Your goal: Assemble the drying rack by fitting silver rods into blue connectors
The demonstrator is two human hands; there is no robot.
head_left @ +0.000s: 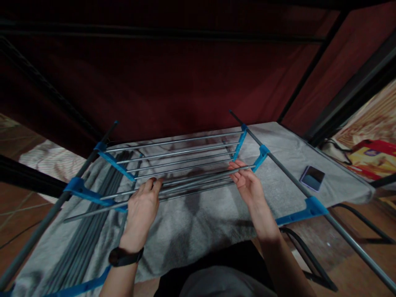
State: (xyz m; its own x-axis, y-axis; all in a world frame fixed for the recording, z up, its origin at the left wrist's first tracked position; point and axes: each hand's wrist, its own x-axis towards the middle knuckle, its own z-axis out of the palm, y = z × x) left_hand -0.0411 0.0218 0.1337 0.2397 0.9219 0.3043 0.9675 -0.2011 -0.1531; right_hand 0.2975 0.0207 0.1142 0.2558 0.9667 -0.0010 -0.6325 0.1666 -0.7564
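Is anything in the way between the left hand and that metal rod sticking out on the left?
Nothing visible is. The left hand lies over the metal rod, though it hides the exact contact. The phone is well off to the right.

The far side is closed off by a broad dark red panel [185,86], crossed and edged by straight black bars [154,33]. Before it, a flat surface covered with soft grey cloth [287,142] is seen. Brown tiled floor [15,202] is visible beyond its edges; black tubular metal legs [320,266] are shown at lower right. The room is dimly lit.
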